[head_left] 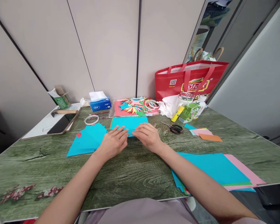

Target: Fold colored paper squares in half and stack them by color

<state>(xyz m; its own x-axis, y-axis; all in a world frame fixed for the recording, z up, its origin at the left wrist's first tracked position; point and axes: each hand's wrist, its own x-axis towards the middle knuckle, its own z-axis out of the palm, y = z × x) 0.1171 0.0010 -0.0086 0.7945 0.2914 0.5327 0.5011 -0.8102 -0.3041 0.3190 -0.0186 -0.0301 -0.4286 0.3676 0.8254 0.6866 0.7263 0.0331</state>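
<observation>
A sheet of blue paper (128,123) lies in front of me at the middle of the table, with orange and green edges showing at its left. My left hand (114,140) rests on its near left part, fingers stretched out and slightly apart. At the near right edge is my right hand (149,137), its fingers bent and pressed together on the paper; its thumb is mostly hidden. Cut blue pieces (88,138) lie left of my left hand, a bit of red peeking out. Black-handled scissors (175,128) lie to the right of my right hand.
Behind the paper is a packet (118,109) topped with colourful folded-paper shapes. A tape roll (91,120), tissue pack (100,103), phone (62,123) and hammer (64,111) are left. Right are a glue stick (177,114), red bag (168,82), paper strips (210,137) and stacked coloured sheets (214,168).
</observation>
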